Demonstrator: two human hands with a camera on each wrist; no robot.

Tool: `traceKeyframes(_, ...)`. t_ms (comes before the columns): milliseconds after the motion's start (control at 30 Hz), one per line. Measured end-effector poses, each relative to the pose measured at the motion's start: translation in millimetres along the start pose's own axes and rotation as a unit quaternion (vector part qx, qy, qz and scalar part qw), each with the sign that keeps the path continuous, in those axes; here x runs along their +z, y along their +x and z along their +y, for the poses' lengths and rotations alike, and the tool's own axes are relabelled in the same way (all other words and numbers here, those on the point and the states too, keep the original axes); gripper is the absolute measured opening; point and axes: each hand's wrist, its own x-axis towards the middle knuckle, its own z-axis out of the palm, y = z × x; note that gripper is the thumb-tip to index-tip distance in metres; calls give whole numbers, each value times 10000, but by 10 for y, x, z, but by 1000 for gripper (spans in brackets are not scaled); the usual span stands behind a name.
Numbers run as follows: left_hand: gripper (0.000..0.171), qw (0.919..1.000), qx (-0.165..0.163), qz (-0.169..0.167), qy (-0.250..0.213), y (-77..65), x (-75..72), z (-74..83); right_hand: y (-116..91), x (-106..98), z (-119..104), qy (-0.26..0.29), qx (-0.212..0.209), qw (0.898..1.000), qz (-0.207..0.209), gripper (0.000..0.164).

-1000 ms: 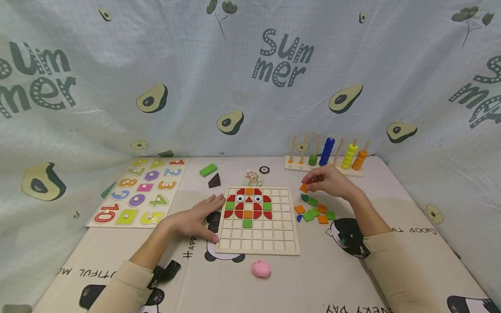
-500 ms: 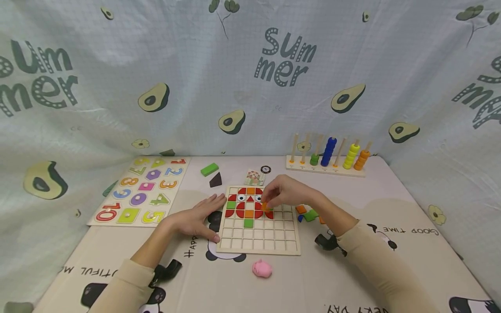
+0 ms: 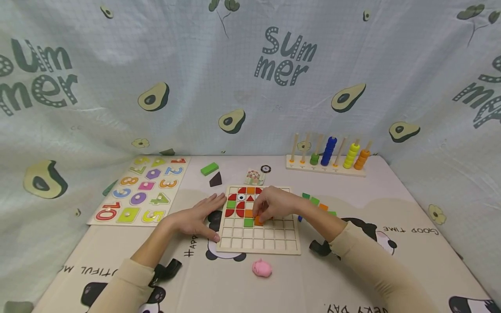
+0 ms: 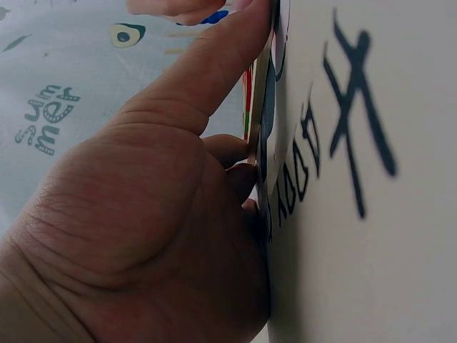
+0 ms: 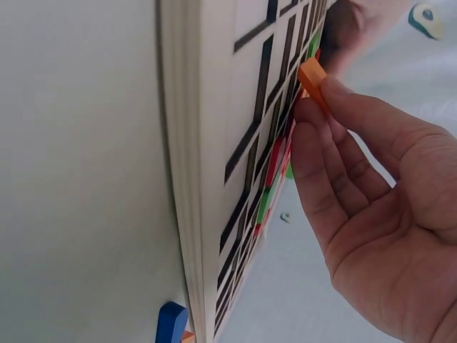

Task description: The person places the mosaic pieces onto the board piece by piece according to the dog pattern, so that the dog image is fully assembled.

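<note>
A wooden grid board [image 3: 270, 234] lies on the table, with red, orange and green tiles forming a pattern in its upper left part. My right hand [image 3: 277, 202] is over the board, pinching an orange square tile [image 3: 258, 221] between thumb and fingers. That tile is just right of a green tile [image 3: 248, 222]; whether it touches the board I cannot tell. The right wrist view shows the orange tile [image 5: 314, 80] at the fingertips. My left hand [image 3: 192, 219], fingers extended and thumb spread, rests along the board's left edge. Some upper tiles are hidden behind my right hand.
Loose tiles [image 3: 315, 201] lie right of the board, partly behind my right forearm. A bead abacus [image 3: 325, 168] stands at the back right. The number puzzle [image 3: 146, 186] is on the left. A pink pig figure [image 3: 262, 268] sits in front, and a pattern card [image 3: 254, 177] lies behind.
My right hand has brought the orange tile from the loose tiles on the right across to the board, then slightly down and left. My left hand has stayed at the board's edge.
</note>
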Motion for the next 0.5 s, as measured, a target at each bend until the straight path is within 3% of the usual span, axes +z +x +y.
traceKeyframes(500, 116, 10000, 39, -23, 73, 4, -2, -4, -16, 37, -71, -188, 70, 9998, -64, 11)
